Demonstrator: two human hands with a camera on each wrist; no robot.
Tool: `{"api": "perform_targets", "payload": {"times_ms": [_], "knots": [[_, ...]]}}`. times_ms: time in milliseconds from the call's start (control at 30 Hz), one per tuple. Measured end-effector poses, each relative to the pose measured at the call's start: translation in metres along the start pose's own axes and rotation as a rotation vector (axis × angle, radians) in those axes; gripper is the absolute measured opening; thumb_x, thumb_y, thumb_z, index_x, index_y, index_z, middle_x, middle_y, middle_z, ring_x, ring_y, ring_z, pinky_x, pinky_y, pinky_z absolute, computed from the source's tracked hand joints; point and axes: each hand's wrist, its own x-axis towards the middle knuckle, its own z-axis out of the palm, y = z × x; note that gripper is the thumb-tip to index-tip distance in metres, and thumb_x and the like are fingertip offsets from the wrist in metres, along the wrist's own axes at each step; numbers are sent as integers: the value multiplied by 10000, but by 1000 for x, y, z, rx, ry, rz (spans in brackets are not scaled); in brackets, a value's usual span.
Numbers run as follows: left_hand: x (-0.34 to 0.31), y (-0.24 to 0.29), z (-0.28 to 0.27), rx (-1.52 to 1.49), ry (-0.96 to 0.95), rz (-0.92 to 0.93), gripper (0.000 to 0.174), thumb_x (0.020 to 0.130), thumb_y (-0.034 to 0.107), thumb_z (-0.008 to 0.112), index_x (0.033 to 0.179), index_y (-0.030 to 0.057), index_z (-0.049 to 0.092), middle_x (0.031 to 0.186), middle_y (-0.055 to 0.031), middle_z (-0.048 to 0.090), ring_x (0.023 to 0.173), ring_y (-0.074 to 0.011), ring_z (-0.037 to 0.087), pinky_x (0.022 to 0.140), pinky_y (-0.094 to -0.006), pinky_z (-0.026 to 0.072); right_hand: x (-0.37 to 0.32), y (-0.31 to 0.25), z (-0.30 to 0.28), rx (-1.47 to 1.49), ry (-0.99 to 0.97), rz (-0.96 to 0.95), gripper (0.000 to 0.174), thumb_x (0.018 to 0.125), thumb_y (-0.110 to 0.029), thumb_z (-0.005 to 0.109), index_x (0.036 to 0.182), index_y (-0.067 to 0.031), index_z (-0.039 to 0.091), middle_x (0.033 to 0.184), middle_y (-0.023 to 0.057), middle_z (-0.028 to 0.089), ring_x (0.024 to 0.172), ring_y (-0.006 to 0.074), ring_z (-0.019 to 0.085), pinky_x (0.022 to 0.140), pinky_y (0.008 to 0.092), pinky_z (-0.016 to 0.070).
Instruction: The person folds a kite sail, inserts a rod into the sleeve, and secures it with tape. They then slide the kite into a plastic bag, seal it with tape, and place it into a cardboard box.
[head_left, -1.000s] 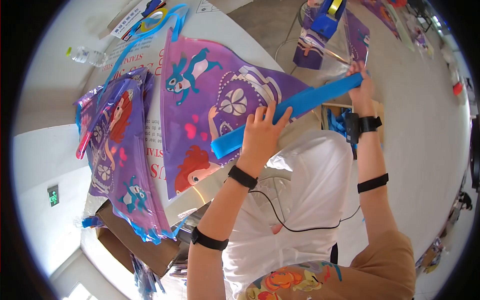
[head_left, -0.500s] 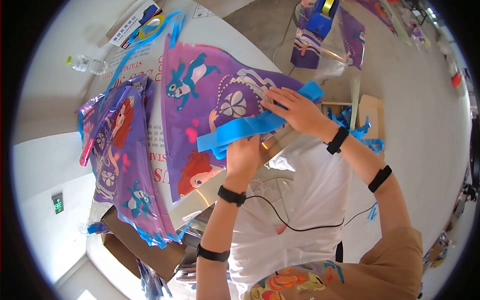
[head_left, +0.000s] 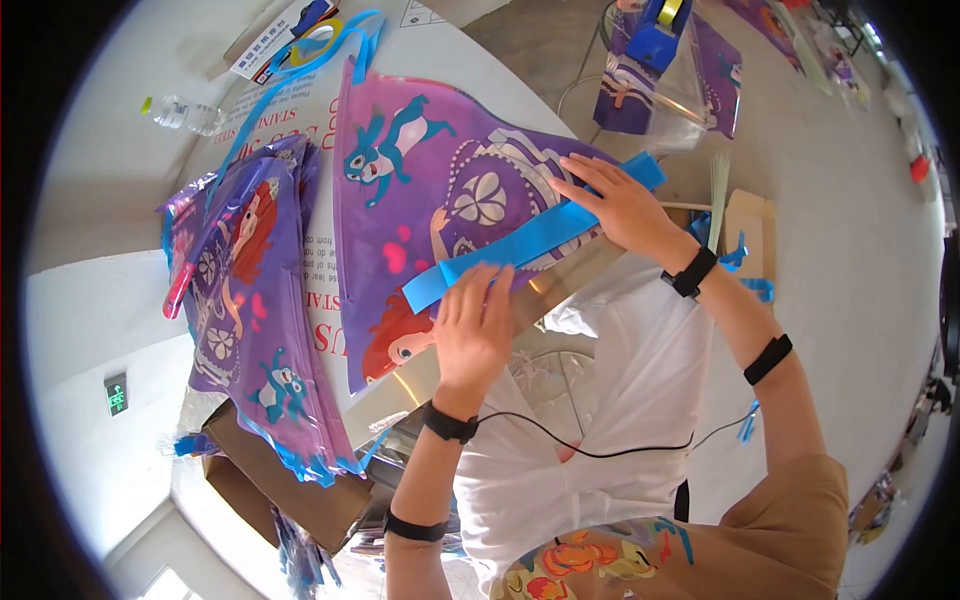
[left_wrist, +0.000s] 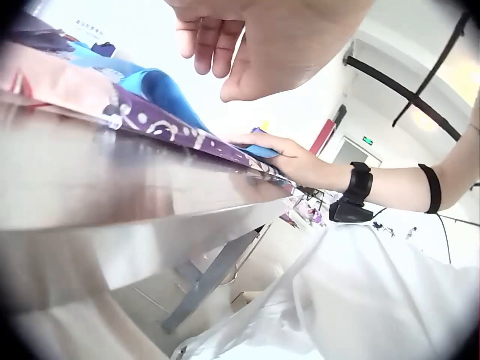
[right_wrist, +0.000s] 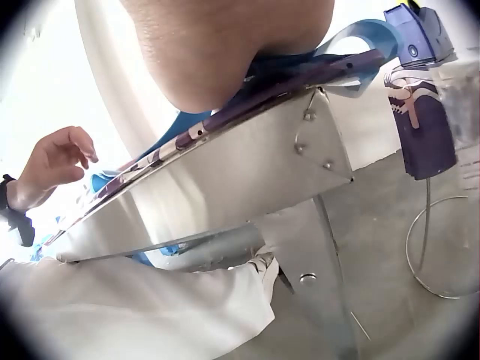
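A purple cartoon-printed triangular sheet (head_left: 450, 190) lies on the white table (head_left: 110, 300). A long blue strip (head_left: 530, 240) lies along the sheet's near edge. My left hand (head_left: 478, 305) rests flat on the strip's left end, fingers straight. My right hand (head_left: 605, 195) presses flat on the strip's right end. In the left wrist view, the left hand (left_wrist: 240, 45) hovers just over the strip (left_wrist: 161, 86), and the right hand (left_wrist: 281, 157) lies further along the sheet. The right wrist view shows the right hand (right_wrist: 225, 52) from below the table edge, with the left hand (right_wrist: 60, 157) beyond it.
A stack of similar purple sheets (head_left: 240, 290) lies to the left. A water bottle (head_left: 180, 112) stands at the table's far side. A blue tape dispenser (head_left: 655, 35) sits on a stand beyond the table. A cardboard box (head_left: 290, 490) and loose blue strips (head_left: 725, 250) are on the floor.
The blue strip, held stretched in the air between both hands, has come down onto the sheet's edge. Both hands have released their grip and now lie flat on it.
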Motion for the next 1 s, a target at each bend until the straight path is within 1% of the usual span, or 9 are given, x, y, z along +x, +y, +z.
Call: {"api": "perform_targets", "payload": {"times_ms": [100,200,267,367,467,567,767,900,1000], "knots": [[15,-1,14,55,-136,65,428,836,18,629,1262,9,589,1323,-135,555,1243,-313,535,970,-424,500,-1,-2,0,11,1,8,721,759,70,604,1434,-147,476,1483,122,442,1343,329,435,1116,440,383],[8,-11,22,138,-266,46,470,852,64,620,1310,-8,545,1410,-135,502,1328,-306,474,1005,-415,494,1,0,-10,107,-30,27,689,779,18,634,1431,-136,475,1482,119,444,1348,325,431,1122,441,377],[5,-13,21,153,-281,52,487,851,85,627,1319,-12,536,1408,-142,495,1322,-308,475,990,-406,504,-1,1,-21,213,-38,25,665,802,-35,663,1432,-128,473,1481,117,445,1352,323,428,1129,441,369],[6,-10,16,139,-301,44,521,835,105,641,1326,-24,523,1368,-163,500,1305,-324,480,961,-395,523,-9,11,-23,166,-51,-103,659,826,-157,709,1433,-96,460,1480,114,444,1357,320,423,1137,440,360],[8,-9,14,188,-339,65,534,825,105,644,1324,-37,517,1291,-179,516,1273,-336,496,934,-376,539,-13,15,-32,121,-74,-120,695,825,-282,736,1424,-65,457,1482,116,440,1359,316,422,1136,439,363],[10,-10,18,292,-345,114,525,818,92,639,1313,-39,522,1228,-177,530,1240,-330,517,917,-352,547,-16,17,-36,47,-105,-137,721,822,-342,739,1416,-45,456,1466,118,451,1358,309,423,1131,442,370],[10,-10,27,361,-255,133,431,814,88,633,1216,-58,578,1149,-141,586,1160,-270,584,827,-315,570,-18,13,-29,33,-67,-279,629,809,-304,744,1345,-46,537,1376,108,511,1311,294,468,1124,439,379],[11,-17,22,217,-226,91,427,793,88,645,1199,-33,590,1110,-121,612,1122,-245,609,788,-299,577,-17,10,-23,27,30,-268,449,806,-191,737,1215,-44,622,1242,90,575,1191,278,547,1046,428,447],[8,-18,12,111,-193,66,413,774,80,653,1172,-17,599,1127,-119,613,1113,-263,609,824,-339,567,-16,10,-17,-9,102,-274,332,804,-110,723,1121,-40,652,1132,78,614,1090,271,595,972,410,492]]}}
